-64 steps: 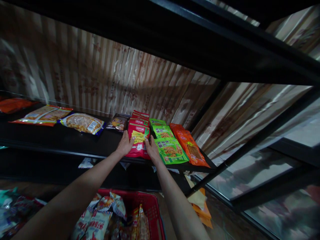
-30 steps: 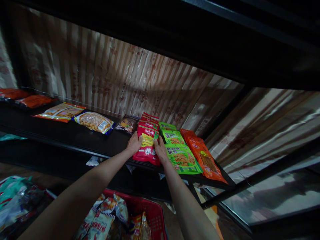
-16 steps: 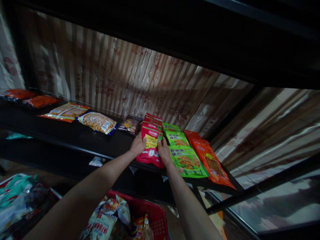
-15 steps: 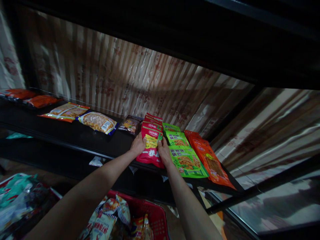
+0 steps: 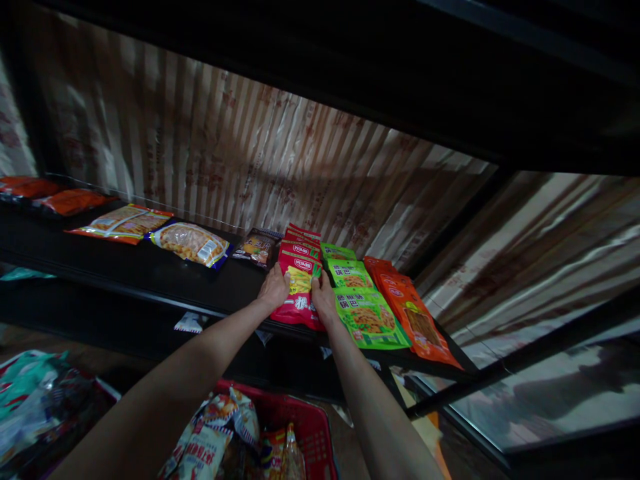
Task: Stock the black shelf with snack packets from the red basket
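Observation:
A red snack packet (image 5: 299, 293) lies at the front of a row of like red packets on a black shelf (image 5: 150, 273). My left hand (image 5: 273, 289) rests against its left edge, fingers curled on the packet. My right hand (image 5: 323, 298) grips its right edge in the same way. Green packets (image 5: 367, 317) lie in a row just right of my right hand, and orange packets (image 5: 410, 313) lie beyond them.
Further left on the shelf lie a dark packet (image 5: 256, 247), a clear blue-edged bag (image 5: 190, 243) and orange-trimmed packets (image 5: 120, 223). A red basket (image 5: 310, 427) full of snack bags stands below between my arms. A black upper shelf (image 5: 350, 67) hangs overhead.
Both hands have stayed on the sides of the red packet, sliding it slightly back along its row. The view has shifted a little.

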A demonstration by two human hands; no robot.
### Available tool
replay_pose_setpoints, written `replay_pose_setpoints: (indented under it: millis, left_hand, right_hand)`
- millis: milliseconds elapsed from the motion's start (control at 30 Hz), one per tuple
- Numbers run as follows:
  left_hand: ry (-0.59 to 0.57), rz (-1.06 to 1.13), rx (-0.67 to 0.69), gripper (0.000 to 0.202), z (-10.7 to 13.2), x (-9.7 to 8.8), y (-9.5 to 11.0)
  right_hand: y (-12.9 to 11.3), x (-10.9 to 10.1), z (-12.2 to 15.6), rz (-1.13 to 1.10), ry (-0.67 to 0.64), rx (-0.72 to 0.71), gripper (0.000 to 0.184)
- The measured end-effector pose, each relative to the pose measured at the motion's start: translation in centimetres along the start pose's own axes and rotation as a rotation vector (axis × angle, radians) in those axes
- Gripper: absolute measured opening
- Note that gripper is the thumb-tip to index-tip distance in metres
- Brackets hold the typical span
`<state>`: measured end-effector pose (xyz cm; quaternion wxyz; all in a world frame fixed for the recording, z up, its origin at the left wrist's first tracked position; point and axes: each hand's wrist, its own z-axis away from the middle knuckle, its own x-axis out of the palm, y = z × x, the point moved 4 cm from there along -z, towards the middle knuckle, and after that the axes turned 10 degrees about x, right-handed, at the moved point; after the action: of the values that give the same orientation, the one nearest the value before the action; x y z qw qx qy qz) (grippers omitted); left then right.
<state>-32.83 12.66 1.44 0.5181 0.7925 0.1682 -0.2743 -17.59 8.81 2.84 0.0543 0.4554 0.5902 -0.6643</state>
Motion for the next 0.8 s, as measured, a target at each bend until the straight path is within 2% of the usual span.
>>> replay_pose_setpoints:
  millis: [267, 467, 633, 800]
  left_hand:
    - [0.015, 0.013, -0.004, 0.062, 0.3, -0.1, 0.1]
    - [0.069, 0.031, -0.002, 0.060, 0.9, -1.2, 0.6]
    - [0.100, -0.005, 0.012, 0.058, 1.8, -2.4, 1.3]
    - [0.099, -0.017, 0.087, 0.053, 3.4, -3.5, 1.5]
  right_hand:
    - [0.3, 0.4, -0.4, 0.002, 0.050, -0.059, 0.062]
    - [-0.1, -0.1, 0.2, 0.056, 0.150, -0.235, 0.063]
    - [-0.4, -1.0, 3.0, 0.130, 0.179, -0.406, 0.060]
    - [-0.7, -1.6, 6.8, 0.141, 0.149, -0.497, 0.056]
